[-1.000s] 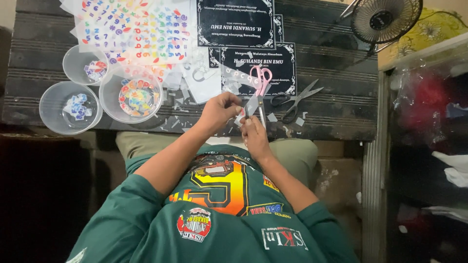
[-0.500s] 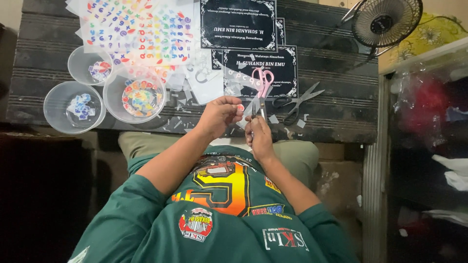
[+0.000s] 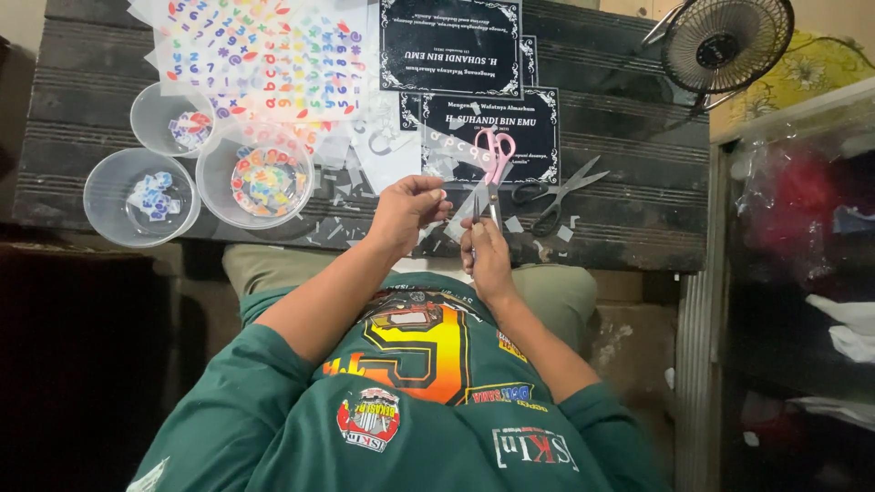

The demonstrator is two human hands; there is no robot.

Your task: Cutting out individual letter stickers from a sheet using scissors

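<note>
My left hand (image 3: 406,208) pinches a small clear piece of sticker film (image 3: 462,211) between thumb and fingertips, over the table's near edge. My right hand (image 3: 488,260) is closed on the lower end of the same piece, just to its right. Pink-handled scissors (image 3: 497,150) lie on the dark table (image 3: 629,191) right behind my right hand, blades pointing at my fingers; whether they touch is unclear. Grey-and-black scissors (image 3: 556,193) lie beside them to the right. Both forearms come out of green jersey sleeves.
Three clear plastic tubs (image 3: 257,178) with cut coloured stickers stand at the left. Sheets of coloured letter and number stickers (image 3: 264,55) lie at the far left, black printed cards (image 3: 451,36) in the middle. A small fan (image 3: 725,41) stands at the far right, shelves at the right edge.
My hands have drawn a little apart, with the left one now raised and the clear piece stretched between them. The scissors on the table have not moved.
</note>
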